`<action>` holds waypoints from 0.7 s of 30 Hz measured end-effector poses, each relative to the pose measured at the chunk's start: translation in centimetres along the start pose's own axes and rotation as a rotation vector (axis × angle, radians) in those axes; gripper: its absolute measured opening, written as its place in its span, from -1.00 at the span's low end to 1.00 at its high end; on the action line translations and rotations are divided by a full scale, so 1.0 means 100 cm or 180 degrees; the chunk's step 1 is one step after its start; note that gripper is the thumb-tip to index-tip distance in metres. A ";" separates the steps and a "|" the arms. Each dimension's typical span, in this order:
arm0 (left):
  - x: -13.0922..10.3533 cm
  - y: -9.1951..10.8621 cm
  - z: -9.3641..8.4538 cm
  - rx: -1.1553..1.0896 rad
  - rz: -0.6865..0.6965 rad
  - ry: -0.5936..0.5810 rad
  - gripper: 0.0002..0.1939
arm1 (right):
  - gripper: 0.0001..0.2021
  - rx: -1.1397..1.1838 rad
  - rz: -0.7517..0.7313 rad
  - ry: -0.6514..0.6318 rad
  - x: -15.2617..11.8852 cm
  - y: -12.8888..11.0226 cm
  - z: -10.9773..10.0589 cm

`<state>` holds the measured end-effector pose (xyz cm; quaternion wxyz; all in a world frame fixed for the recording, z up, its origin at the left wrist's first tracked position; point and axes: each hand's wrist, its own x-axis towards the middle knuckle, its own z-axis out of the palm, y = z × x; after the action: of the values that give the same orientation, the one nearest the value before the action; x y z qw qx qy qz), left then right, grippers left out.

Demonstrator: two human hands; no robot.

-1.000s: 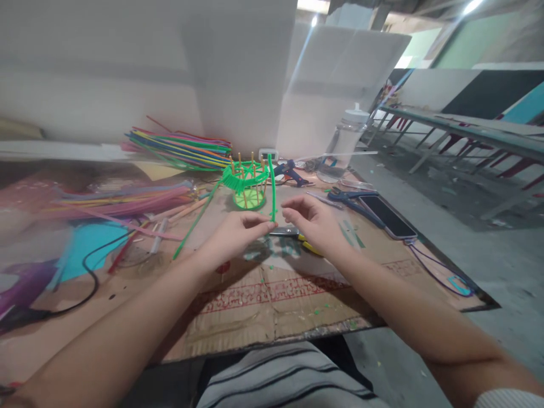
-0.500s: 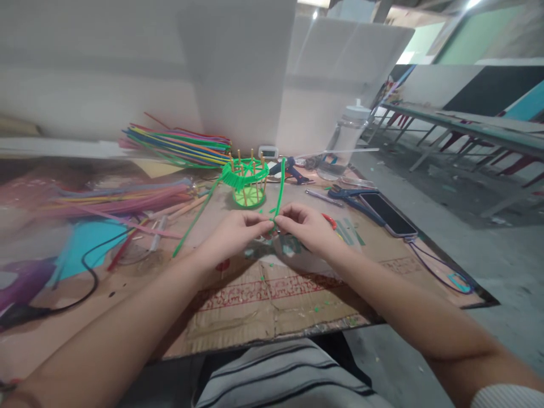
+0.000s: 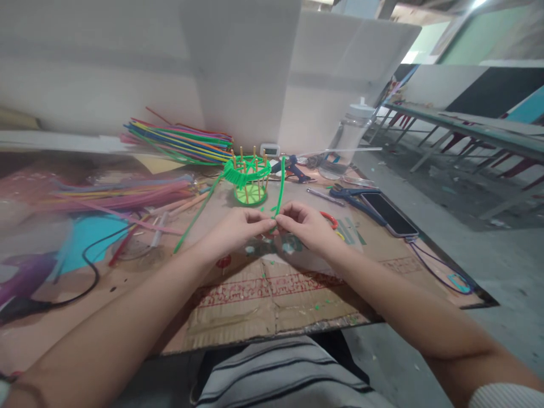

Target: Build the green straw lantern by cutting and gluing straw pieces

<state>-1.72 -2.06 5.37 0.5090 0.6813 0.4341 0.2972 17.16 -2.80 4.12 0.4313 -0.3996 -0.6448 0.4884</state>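
Observation:
Both hands meet over the middle of the cardboard. My left hand (image 3: 244, 225) pinches the lower end of a green pipe cleaner (image 3: 281, 184), and my right hand (image 3: 304, 222) pinches it right alongside. The pipe cleaner's free length stands up above the fingertips; its end between the fingers is mostly hidden. Just beyond my hands stands a small round frame (image 3: 250, 194) of green discs and upright wooden sticks. Green pipe cleaner is wound around its upper part, and a loose tail (image 3: 199, 212) of it slants down to the left.
Bundled coloured pipe cleaners (image 3: 178, 141) lie at the back left, pink ones (image 3: 127, 198) nearer. A purple glue gun (image 3: 25, 277) with a black cord is far left. On the right are pliers (image 3: 361, 198), a phone (image 3: 389, 213), a pen (image 3: 325, 196) and a water bottle (image 3: 344, 141).
Both hands stay pinched together on the green pipe cleaner, with barely any movement of the fingers. The whole view has shifted slightly.

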 end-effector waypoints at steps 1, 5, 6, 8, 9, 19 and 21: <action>0.000 0.000 0.000 0.0019 0.0003 0.0032 -0.65 | -0.82 0.0015 -0.0047 0.0049 0.000 0.001 0.000; 0.001 -0.003 -0.001 0.0017 -0.0055 0.0228 -0.61 | -0.70 -0.0355 -0.0545 0.0196 -0.002 0.003 -0.004; 0.002 -0.004 -0.002 0.0009 -0.0052 0.0259 -0.61 | -0.69 -0.0587 -0.0639 0.0197 -0.003 0.002 -0.005; 0.003 -0.005 -0.002 0.0005 -0.0010 0.0260 -0.63 | -0.75 -0.0989 -0.0691 0.0201 -0.005 0.001 -0.006; 0.003 -0.005 -0.002 0.0008 0.0010 0.0243 -0.64 | -0.79 -0.1049 -0.0672 0.0227 -0.005 0.000 -0.005; 0.002 -0.005 0.003 0.0015 -0.0031 0.0187 -0.68 | -0.83 0.0043 0.0040 0.0210 0.003 -0.003 -0.001; 0.002 -0.006 0.003 0.0017 -0.0078 0.0156 -0.66 | -0.82 0.0064 0.0140 0.0162 0.002 -0.004 -0.001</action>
<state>-1.59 -1.95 4.71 0.4999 0.6698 0.4556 0.3064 17.16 -2.63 4.52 0.4407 -0.4215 -0.6198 0.4939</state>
